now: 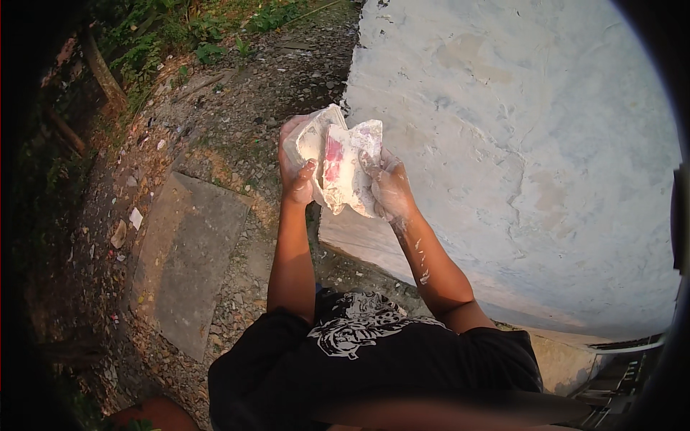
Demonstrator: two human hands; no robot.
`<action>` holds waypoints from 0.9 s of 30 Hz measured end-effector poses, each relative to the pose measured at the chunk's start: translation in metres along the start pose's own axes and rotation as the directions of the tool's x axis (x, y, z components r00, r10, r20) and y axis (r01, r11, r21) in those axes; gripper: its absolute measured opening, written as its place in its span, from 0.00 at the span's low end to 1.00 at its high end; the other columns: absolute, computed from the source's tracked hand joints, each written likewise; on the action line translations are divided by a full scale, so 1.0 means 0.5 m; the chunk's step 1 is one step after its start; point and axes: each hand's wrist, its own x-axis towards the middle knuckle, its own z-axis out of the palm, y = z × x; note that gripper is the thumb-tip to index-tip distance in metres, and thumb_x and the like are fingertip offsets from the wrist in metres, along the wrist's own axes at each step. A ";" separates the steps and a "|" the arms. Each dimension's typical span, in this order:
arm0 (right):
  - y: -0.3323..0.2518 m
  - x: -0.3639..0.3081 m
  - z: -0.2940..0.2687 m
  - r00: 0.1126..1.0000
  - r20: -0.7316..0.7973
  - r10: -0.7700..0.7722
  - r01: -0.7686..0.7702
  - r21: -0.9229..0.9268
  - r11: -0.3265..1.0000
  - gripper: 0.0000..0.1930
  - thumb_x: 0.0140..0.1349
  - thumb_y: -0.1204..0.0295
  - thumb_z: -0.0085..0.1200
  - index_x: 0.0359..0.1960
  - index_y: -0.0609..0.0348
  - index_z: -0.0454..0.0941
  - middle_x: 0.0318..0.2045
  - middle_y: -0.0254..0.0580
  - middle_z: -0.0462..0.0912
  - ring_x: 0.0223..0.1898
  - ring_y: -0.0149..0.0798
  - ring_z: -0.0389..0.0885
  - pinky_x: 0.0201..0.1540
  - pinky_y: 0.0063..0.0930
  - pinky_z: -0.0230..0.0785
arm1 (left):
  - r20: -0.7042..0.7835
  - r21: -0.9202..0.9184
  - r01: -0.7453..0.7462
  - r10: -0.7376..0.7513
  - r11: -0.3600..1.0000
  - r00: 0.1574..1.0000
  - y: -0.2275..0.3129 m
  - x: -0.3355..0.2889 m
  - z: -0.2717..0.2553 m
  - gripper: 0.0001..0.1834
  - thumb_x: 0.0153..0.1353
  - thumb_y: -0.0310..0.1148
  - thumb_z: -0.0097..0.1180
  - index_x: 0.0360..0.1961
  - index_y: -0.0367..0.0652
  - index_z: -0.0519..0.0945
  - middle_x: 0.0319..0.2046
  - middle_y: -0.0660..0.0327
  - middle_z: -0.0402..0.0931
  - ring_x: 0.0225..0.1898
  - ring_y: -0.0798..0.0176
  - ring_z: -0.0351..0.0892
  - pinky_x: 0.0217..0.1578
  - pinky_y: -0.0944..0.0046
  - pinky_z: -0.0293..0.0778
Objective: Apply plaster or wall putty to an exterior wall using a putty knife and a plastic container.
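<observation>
In front of the wall, my left hand is closed round a white-smeared holder that looks like a cut-open container, its thumb over the near edge. My right hand pinches a flat plate caked with white paste and marked by a pinkish-red patch. The plate's left edge overlaps the holder, and whether the two press together I cannot tell. White paste coats the fingers of both hands and spots my right forearm. The undersides of both pieces are hidden.
A rough wall coated pale grey-white fills the right side. To the left, a concrete slab lies on stony ground with scattered litter. Green plants and a tree trunk stand farther off.
</observation>
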 end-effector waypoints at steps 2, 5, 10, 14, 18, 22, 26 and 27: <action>0.001 0.001 -0.004 0.999 0.019 0.045 -0.046 0.045 0.998 0.17 0.70 0.72 0.51 0.57 0.67 0.72 0.46 0.43 0.82 0.42 0.32 0.84 0.45 0.30 0.80 | 0.007 0.015 0.006 -0.006 1.000 1.000 -0.002 -0.002 -0.011 0.48 0.46 0.49 0.66 0.65 0.38 0.60 0.56 0.55 0.66 0.60 0.55 0.67 0.63 0.54 0.64; 0.007 -0.003 0.000 0.989 0.088 0.120 -0.142 0.310 0.940 0.17 0.71 0.73 0.49 0.58 0.66 0.70 0.48 0.46 0.81 0.45 0.37 0.84 0.48 0.34 0.81 | -0.085 -0.021 -0.013 0.011 1.000 0.996 -0.007 -0.012 -0.039 0.44 0.49 0.45 0.65 0.64 0.37 0.60 0.57 0.53 0.67 0.60 0.55 0.69 0.61 0.53 0.66; -0.046 0.009 0.018 0.979 0.159 0.129 -0.203 0.677 0.707 0.18 0.69 0.78 0.47 0.60 0.67 0.67 0.53 0.51 0.78 0.52 0.45 0.82 0.55 0.42 0.78 | -0.219 -0.157 0.035 -0.070 0.987 0.973 -0.001 -0.035 -0.096 0.37 0.57 0.42 0.55 0.65 0.41 0.60 0.59 0.52 0.65 0.61 0.53 0.67 0.62 0.50 0.65; -0.141 0.023 0.019 0.990 0.118 -0.077 -0.024 0.679 0.734 0.21 0.66 0.82 0.47 0.62 0.66 0.64 0.58 0.50 0.75 0.57 0.44 0.77 0.63 0.43 0.71 | -0.267 -0.209 0.059 -0.115 0.976 0.957 -0.001 -0.040 -0.113 0.36 0.57 0.39 0.54 0.66 0.42 0.59 0.60 0.52 0.65 0.61 0.52 0.67 0.62 0.50 0.66; -0.244 0.033 0.079 0.856 -0.174 -0.486 0.515 0.366 0.775 0.18 0.65 0.84 0.49 0.57 0.68 0.68 0.53 0.47 0.78 0.51 0.42 0.80 0.59 0.38 0.73 | -0.318 -0.190 0.043 -0.103 0.981 0.943 0.020 -0.028 -0.123 0.35 0.58 0.38 0.53 0.66 0.41 0.59 0.60 0.51 0.65 0.61 0.51 0.68 0.62 0.51 0.66; -0.322 0.083 0.087 0.404 0.197 -0.893 0.734 -0.653 0.188 0.18 0.61 0.86 0.51 0.53 0.63 0.76 0.47 0.49 0.84 0.45 0.45 0.84 0.55 0.36 0.72 | -0.302 -0.207 -0.032 -0.033 0.978 0.953 0.051 0.004 -0.136 0.34 0.59 0.37 0.51 0.67 0.41 0.58 0.60 0.50 0.65 0.61 0.50 0.67 0.61 0.50 0.67; -0.362 0.165 0.071 0.254 0.774 -0.580 0.550 -0.609 -0.572 0.32 0.49 0.83 0.53 0.61 0.54 0.74 0.60 0.49 0.75 0.56 0.51 0.78 0.58 0.40 0.71 | -0.353 -0.111 -0.058 0.016 0.992 0.936 0.082 0.011 -0.133 0.36 0.66 0.51 0.42 0.69 0.40 0.59 0.65 0.49 0.63 0.64 0.46 0.66 0.62 0.44 0.66; -0.361 0.188 0.060 0.274 0.815 -0.511 0.458 -0.577 -0.676 0.29 0.55 0.77 0.51 0.62 0.58 0.71 0.63 0.47 0.72 0.59 0.51 0.76 0.60 0.41 0.70 | -0.348 -0.113 -0.063 0.019 0.992 0.937 0.085 0.009 -0.132 0.36 0.66 0.51 0.42 0.69 0.40 0.59 0.65 0.49 0.63 0.64 0.46 0.66 0.62 0.44 0.66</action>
